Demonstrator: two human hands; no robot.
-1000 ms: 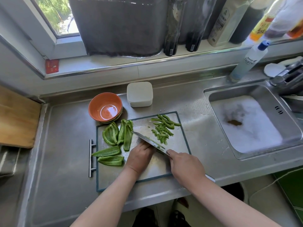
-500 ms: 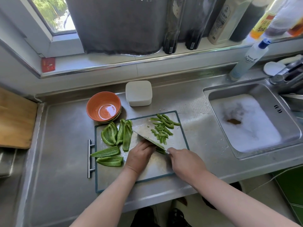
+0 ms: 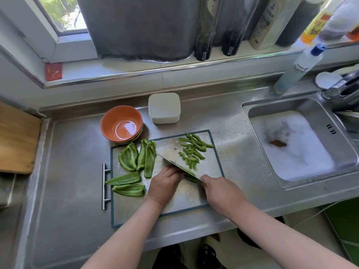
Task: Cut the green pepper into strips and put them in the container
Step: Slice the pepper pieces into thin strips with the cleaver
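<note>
On the steel cutting board (image 3: 132, 210) lie several large green pepper pieces (image 3: 136, 158) at the left and a heap of cut strips (image 3: 191, 150) at the back right. My right hand (image 3: 221, 193) grips the handle of a cleaver (image 3: 174, 152), whose blade slants across the board. My left hand (image 3: 165, 183) presses down a pepper piece (image 3: 191, 178) under the blade; only a sliver of it shows. A white lidded container (image 3: 164, 107) stands behind the board, shut.
An orange bowl (image 3: 121, 123) sits on stacked bowls at the board's back left corner. A foam-filled sink (image 3: 295, 144) lies to the right with a tap and a spray bottle (image 3: 297, 68). Bottles line the windowsill. A wooden board (image 3: 15, 138) lies at far left.
The cleaver has kept chopping, its blade shifting slightly toward my left hand. The strip heap has grown a little. Both hands stay in the same place.
</note>
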